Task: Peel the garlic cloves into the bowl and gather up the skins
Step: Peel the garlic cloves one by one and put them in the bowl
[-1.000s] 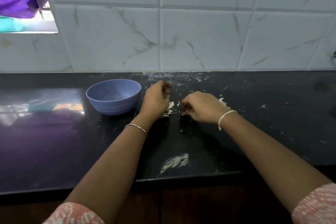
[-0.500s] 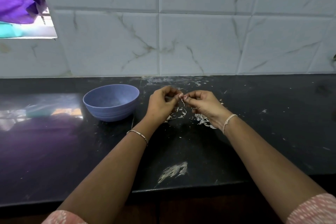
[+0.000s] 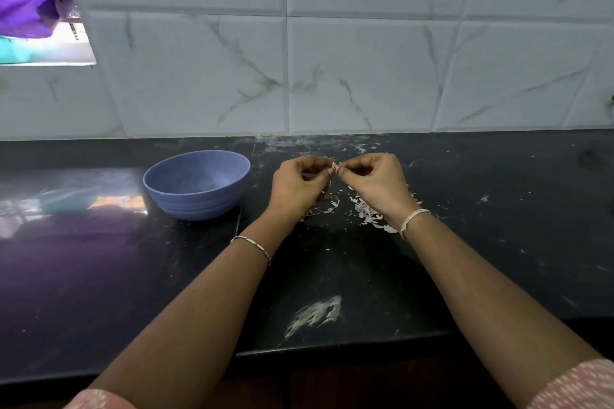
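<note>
Garlic clove (image 3: 333, 167), small and pale, sits pinched in curled fingers of left hand (image 3: 297, 186) and right hand (image 3: 375, 183); round blue plastic bowl (image 3: 199, 202) lies leftward, nearest the left.

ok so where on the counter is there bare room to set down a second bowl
Widest bare patch: the counter left of and in front of the blue bowl, out to the front edge. Right of the right hand, only stray flecks. Crowded: garlic skins lie beneath the right hand and left hand, which pinch a garlic clove.
</note>
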